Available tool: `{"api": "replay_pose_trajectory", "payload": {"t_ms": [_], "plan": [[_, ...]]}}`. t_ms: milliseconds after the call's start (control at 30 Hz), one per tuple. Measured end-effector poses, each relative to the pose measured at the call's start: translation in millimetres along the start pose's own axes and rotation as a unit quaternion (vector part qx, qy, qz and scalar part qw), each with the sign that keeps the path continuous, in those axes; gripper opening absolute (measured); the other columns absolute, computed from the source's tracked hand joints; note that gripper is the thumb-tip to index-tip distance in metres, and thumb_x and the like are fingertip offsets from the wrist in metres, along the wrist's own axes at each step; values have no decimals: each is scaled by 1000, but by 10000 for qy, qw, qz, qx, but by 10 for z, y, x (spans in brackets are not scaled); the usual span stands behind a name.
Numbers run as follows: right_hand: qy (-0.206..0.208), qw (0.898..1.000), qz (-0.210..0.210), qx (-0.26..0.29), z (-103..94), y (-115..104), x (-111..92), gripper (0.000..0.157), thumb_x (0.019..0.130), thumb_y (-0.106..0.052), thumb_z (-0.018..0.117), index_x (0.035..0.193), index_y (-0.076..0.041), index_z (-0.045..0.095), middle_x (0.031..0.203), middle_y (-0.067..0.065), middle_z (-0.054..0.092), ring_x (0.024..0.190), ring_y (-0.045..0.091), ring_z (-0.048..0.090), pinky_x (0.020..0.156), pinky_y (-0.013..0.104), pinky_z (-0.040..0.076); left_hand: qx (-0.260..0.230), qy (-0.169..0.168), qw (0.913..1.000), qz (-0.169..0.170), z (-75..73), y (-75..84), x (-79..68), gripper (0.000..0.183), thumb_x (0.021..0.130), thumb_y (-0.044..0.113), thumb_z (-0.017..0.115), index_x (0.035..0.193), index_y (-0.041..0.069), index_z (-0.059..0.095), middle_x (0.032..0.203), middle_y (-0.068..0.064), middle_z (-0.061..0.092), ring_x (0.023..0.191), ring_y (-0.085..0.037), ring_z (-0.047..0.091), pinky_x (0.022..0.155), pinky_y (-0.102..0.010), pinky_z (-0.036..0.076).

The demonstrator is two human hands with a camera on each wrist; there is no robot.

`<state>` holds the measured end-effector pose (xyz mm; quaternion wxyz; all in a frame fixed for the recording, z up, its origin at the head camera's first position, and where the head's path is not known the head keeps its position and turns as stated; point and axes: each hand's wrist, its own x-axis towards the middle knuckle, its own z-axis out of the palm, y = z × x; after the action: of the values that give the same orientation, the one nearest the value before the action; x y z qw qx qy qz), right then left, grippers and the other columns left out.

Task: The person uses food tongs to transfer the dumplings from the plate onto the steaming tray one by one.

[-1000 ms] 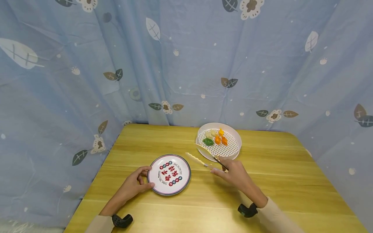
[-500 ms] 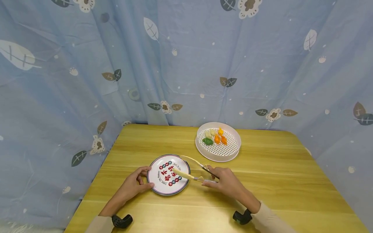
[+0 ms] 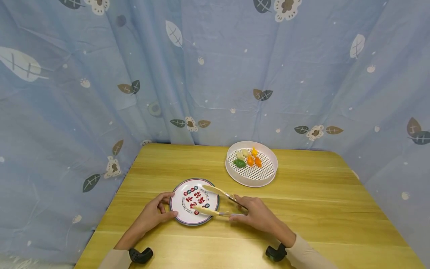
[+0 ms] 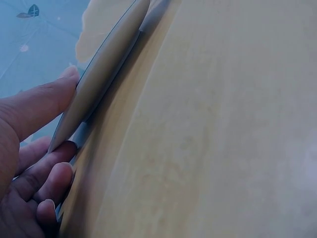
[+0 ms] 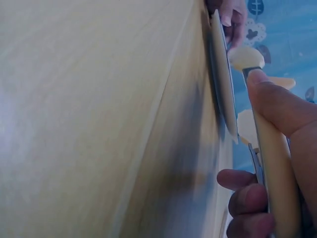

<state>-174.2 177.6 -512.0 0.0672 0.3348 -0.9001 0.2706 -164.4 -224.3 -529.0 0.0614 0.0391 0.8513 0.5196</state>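
Note:
My left hand (image 3: 155, 210) pinches the left rim of a round white plate (image 3: 181, 190) with red characters and a blue-and-red edge. In the left wrist view its thumb lies over the plate's rim (image 4: 96, 82) with fingers below. My right hand (image 3: 260, 216) grips a pair of tongs (image 3: 215, 189) with cream tips and metal shanks. The two tips reach over the plate from the right, spread apart with nothing between them. In the right wrist view the thumb presses along the tongs' pale handle (image 5: 275, 158), fingers curled on the other side.
A round white perforated basket (image 3: 250, 182) stands at the back of the wooden table (image 3: 309, 186). In it lie a green piece (image 3: 239, 163), orange pieces (image 3: 250, 161), a yellow piece and pale pieces. A blue patterned curtain (image 3: 221, 74) hangs behind and at both sides.
My right hand has carried the tongs left and toward me, from beside the basket to over the plate. The left hand and plate have stayed in place.

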Motion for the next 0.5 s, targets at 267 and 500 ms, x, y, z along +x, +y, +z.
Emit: {"api": "replay_pose_trajectory", "payload": {"t_ms": [267, 500], "plan": [[-176, 9995, 238, -105, 11, 1, 7, 85, 84, -62, 77, 144, -5, 59, 85, -5, 65, 74, 8, 52, 70, 26, 47, 15, 53, 10000, -12, 6, -3, 14, 70, 78, 25, 93, 139, 19, 60, 115, -6, 64, 81, -22, 50, 67, -28, 42], [-210, 9965, 231, -777, 18, -8, 4, 91, 81, -75, 69, 144, -10, 61, 101, -7, 73, 76, 5, 54, 73, 30, 51, 28, 53, 10000, -52, 12, 1, 13, 70, 77, 25, 93, 139, 19, 60, 115, -6, 63, 82, -22, 50, 67, -28, 42]]}}
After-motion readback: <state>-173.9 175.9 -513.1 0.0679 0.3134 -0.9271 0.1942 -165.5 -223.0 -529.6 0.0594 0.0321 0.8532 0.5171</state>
